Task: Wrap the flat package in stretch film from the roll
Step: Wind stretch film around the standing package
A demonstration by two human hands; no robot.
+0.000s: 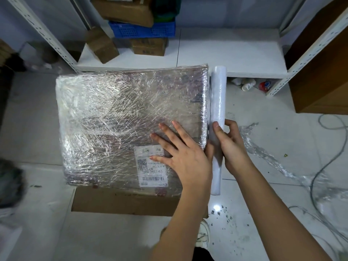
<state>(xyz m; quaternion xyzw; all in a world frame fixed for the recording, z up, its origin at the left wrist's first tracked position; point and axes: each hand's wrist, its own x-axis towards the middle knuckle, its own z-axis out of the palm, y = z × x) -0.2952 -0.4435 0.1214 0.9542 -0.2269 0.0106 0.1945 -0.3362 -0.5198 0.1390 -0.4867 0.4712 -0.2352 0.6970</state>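
The flat package (120, 119) lay on top of a cardboard box (120, 202) on the tiled floor (244, 213), its upper face already covered in crinkled stretch film, with a white shipping label (151, 165) showing through near its near right corner. The left hand (180, 155) rested flat on that corner — fingers (163, 129) straight and spread, pressing on the film beside the label. Just beside the package's right edge lay the roll (217, 102), lengthways along that edge; the right hand (232, 144) gripped it about the middle, thumb and fingers curled round it. A loose, crumpled strip of film (267, 155) trailed over the floor to the right, near some grey cables (323, 166). Behind the package stood a white shelf (226, 51) carrying small cartons (148, 46) and a blue crate (142, 30).
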